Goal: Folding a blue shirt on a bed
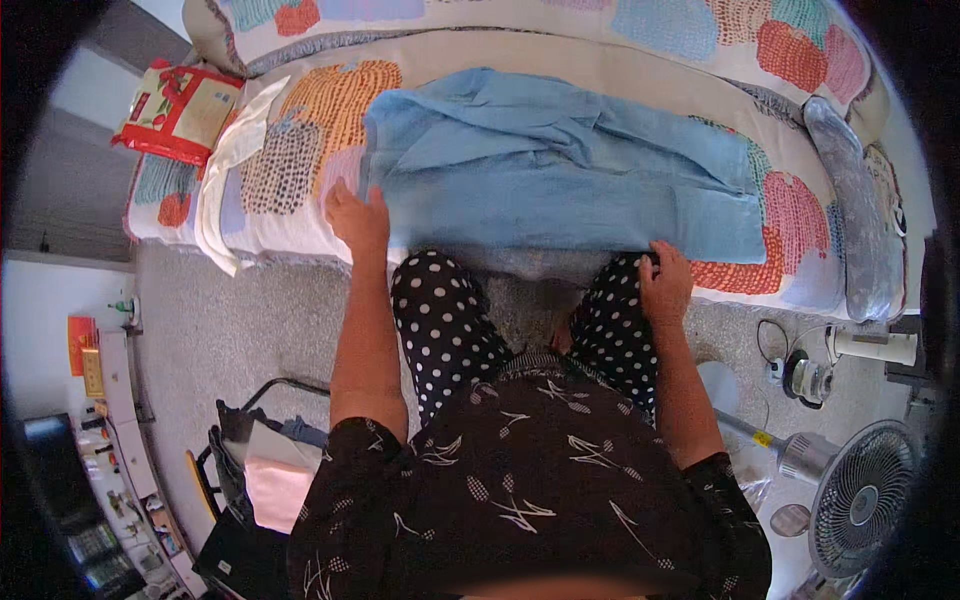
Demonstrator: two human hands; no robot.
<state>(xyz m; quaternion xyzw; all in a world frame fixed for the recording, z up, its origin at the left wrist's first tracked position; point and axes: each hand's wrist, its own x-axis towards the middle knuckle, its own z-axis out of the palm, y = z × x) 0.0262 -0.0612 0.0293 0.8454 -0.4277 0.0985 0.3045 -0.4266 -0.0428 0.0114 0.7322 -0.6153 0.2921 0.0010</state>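
Note:
A light blue, denim-like garment (520, 200) lies spread across the seat of the sofa in front of me. Its near part looks smooth, and creases run along the far part. At the garment's left edge is my left hand (358, 220), its thumb and fingers apart and the thumb beside the cloth. My right hand (667, 283) is at the near edge, toward the right end, fingers bent in on the hem above my knee. The fingertips of that hand are partly hidden.
The sofa (215, 225) has a patterned cover. On its left are a red and cream package (180, 110) and a pale cloth strip (240, 140); a grey bolster (850, 210) is at its right. A standing fan (862, 500) is low right, folded clothes (275, 490) low left.

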